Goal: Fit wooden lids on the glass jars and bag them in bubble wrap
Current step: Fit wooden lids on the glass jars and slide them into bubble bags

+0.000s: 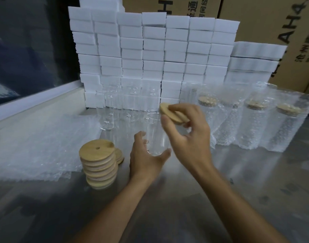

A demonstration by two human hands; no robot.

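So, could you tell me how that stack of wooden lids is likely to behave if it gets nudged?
The stack of wooden lids already leans with its layers offset, so a nudge would probably topple it. The discs look smooth and flat, so they would likely slide apart. Being round, a loose one might roll across the table.

Bare tabletop before crowded jars

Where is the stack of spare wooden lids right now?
In the head view, the stack of wooden lids stands on the table left of the left hand, beside the flat bubble wrap sheets.
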